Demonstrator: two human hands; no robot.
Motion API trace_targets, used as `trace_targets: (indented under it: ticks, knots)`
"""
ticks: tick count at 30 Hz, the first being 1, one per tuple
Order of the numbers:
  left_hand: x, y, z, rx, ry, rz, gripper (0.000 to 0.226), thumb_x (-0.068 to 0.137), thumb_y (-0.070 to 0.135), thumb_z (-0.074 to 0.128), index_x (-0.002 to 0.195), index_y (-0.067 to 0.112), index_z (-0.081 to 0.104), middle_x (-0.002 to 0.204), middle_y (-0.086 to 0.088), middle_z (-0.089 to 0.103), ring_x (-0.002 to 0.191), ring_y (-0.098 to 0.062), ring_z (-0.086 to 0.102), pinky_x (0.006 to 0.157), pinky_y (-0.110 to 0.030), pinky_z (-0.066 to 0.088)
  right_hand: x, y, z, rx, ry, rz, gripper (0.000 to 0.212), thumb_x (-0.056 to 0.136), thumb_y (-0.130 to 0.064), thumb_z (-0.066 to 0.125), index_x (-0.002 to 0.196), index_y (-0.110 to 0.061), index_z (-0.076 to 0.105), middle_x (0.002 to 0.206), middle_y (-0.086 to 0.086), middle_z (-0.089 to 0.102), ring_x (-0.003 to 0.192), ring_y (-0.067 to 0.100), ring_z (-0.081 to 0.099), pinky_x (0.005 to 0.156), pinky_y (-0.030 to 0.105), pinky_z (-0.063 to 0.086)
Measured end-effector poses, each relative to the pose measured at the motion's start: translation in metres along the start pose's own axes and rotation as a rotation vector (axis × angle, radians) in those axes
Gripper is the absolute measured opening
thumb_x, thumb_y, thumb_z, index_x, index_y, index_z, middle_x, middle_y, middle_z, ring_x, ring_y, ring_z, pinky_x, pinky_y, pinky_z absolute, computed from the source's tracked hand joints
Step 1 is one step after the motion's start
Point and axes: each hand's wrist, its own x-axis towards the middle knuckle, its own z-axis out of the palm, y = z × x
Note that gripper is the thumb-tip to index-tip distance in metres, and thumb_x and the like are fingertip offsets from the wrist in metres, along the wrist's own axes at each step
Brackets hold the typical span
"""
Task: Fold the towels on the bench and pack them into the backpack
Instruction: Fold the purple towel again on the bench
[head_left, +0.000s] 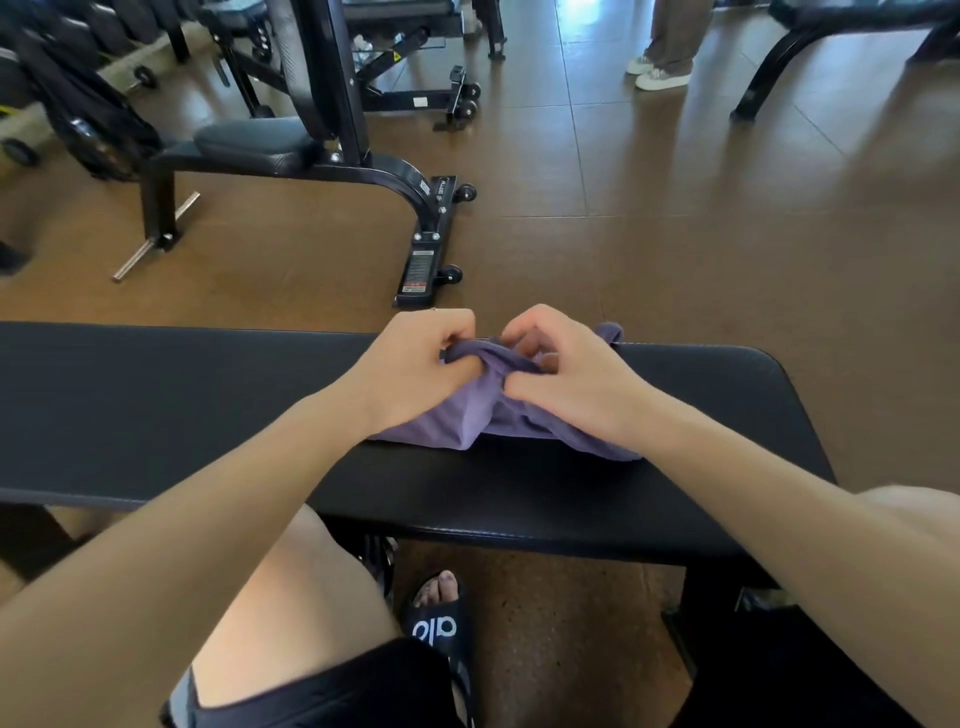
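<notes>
A purple towel (457, 418) lies crumpled on the black padded bench (156, 410), near its right end. My left hand (415, 371) pinches the towel's upper edge on the left. My right hand (566, 374) grips the bunched cloth beside it, with the fingers curled into the folds. Both hands are close together over the far side of the bench. Part of the towel is hidden under my hands and wrists. No backpack is in view.
Another black gym bench (260, 150) with a wheeled metal frame stands on the brown floor beyond. Weight plates (93, 140) lean at the far left. A person's legs and white shoes (662, 75) are at the back. My knees and a black sandal (441, 631) are below the bench.
</notes>
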Motion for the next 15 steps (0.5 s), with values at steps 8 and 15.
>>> trace_targets:
  ticks: [8,15]
  knots:
    - [-0.007,-0.041,-0.029,0.354,0.012,-0.011,0.044,0.083,0.005,0.062,0.059,0.023,0.029,0.056,0.004,0.038,0.054,-0.015,0.035,0.052,-0.033,0.03,0.003,0.027,-0.001,-0.439,0.045,0.029,0.037,0.092,-0.014,0.055,0.064,-0.031,0.037,0.061,-0.012,0.048,0.056,0.006,0.045,0.056,0.022,0.033]
    - [0.005,-0.047,-0.046,0.339,0.225,-0.364,0.036,0.097,0.018,0.047,0.061,0.013,0.049,0.06,-0.008,0.057,0.059,-0.029,0.053,0.052,-0.034,0.038,0.026,0.011,-0.002,-0.49,0.115,0.026,0.035,0.094,-0.026,0.052,0.062,-0.025,0.039,0.061,-0.006,0.049,0.062,0.019,0.049,0.064,0.04,0.044]
